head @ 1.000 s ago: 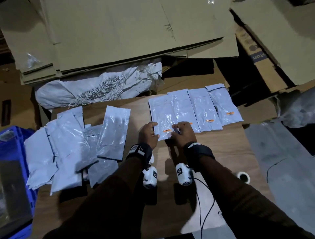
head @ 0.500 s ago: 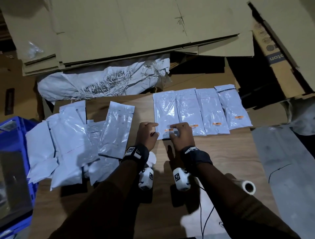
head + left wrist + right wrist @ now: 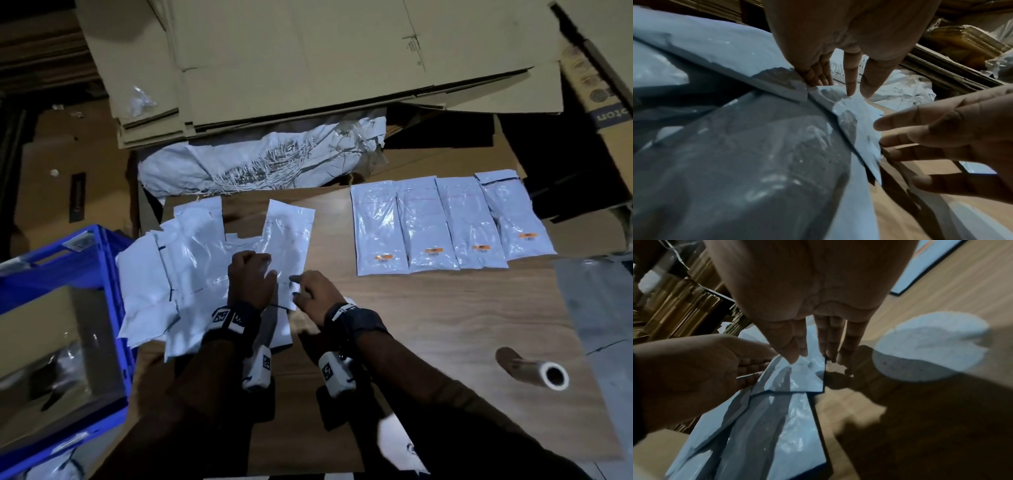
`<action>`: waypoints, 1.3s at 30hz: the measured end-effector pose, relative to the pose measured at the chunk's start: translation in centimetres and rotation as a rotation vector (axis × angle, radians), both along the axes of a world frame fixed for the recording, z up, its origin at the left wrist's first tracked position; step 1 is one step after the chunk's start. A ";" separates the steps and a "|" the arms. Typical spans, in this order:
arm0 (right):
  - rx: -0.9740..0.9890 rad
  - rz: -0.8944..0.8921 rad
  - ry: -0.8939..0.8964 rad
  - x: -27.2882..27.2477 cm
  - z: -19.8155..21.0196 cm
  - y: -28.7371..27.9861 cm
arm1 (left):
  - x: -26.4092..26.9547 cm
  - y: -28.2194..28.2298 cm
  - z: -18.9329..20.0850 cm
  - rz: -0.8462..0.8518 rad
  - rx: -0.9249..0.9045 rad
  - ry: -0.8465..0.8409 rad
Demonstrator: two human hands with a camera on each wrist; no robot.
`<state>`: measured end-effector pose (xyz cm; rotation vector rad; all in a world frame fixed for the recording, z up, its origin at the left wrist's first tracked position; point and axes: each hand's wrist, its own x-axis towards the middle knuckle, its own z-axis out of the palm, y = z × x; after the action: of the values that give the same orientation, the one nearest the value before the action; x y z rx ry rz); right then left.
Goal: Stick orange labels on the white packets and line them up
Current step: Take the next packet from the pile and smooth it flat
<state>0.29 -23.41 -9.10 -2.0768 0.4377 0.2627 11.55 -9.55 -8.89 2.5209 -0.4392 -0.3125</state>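
Glossy white plastic film, creased and catching glints, on the loose packets (image 3: 205, 260) at nine o'clock and on the four labelled packets (image 3: 445, 222) at two o'clock. Matt orange paper on the labels (image 3: 433, 251). Smooth wood-grain laminate with a dull sheen on the table (image 3: 428, 325). Matt, fibrous brown cardboard sheets (image 3: 308, 58) at twelve. Hard, smooth blue plastic on the crate (image 3: 68, 260) at eight.
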 end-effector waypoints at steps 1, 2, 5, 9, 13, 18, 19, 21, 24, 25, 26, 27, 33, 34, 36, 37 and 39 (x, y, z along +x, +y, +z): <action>-0.008 0.006 0.009 0.1 -0.4 0.5 | 0.0 0.2 -0.2 -0.026 0.006 0.004; -0.015 -0.002 0.017 0.2 -0.6 0.9 | -0.1 0.3 -0.1 -0.057 -0.004 -0.001; -0.004 -0.033 0.013 0.1 -1.1 1.4 | 0.3 -0.3 1.3 -0.096 -0.046 0.053; 0.008 -0.116 -0.014 -0.9 -0.7 0.6 | 0.2 -0.1 2.1 -0.142 -0.195 0.082; 0.183 -0.310 -0.155 -3.1 1.8 -0.9 | -1.6 0.7 3.6 -0.168 -0.437 0.204; 0.458 -0.613 -0.177 -7.7 3.2 -1.6 | -5.3 1.6 4.9 -0.277 -0.568 0.318; 0.466 -0.638 -0.193 -8.7 3.4 -1.6 | -6.2 1.6 4.9 -0.290 -0.561 0.359; 0.423 -0.671 -0.265 -10.8 4.6 -1.4 | -8.0 1.8 4.5 -0.336 -0.570 0.439; 0.112 -0.692 -0.321 -14.0 5.7 -1.3 | -10.3 2.3 3.2 -0.354 -0.590 0.482; -0.030 -0.659 -0.358 -15.3 5.8 -1.4 | -11.0 2.4 2.8 -0.344 -0.587 0.473; -0.154 -0.597 -0.406 -16.5 5.9 -1.5 | -11.5 2.6 2.2 -0.326 -0.577 0.460; -0.258 -0.535 -0.432 -17.9 5.9 -1.7 | -12.1 2.7 1.7 -0.302 -0.581 0.460; -0.620 -0.273 -0.344 -23.8 3.9 -1.7 | -16.4 2.8 1.1 -0.220 -0.595 0.604; -0.657 -0.213 -0.310 -24.6 3.5 -1.4 | -17.1 2.9 0.7 -0.263 -0.564 0.578; -0.713 -0.098 -0.232 -26.4 2.4 -1.0 | -18.8 3.0 0.2 -0.330 -0.464 0.485; -0.720 -0.064 -0.188 -27.3 1.8 -0.8 | -19.6 3.1 -0.3 -0.344 -0.412 0.429; -0.718 -0.043 -0.100 -28.8 0.5 -0.4 | -20.9 3.2 -0.5 -0.281 -0.340 0.324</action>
<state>-28.55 -23.86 -8.62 -2.7587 0.5715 -0.0400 -9.34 -6.39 -9.36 2.0321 -0.6542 -0.6808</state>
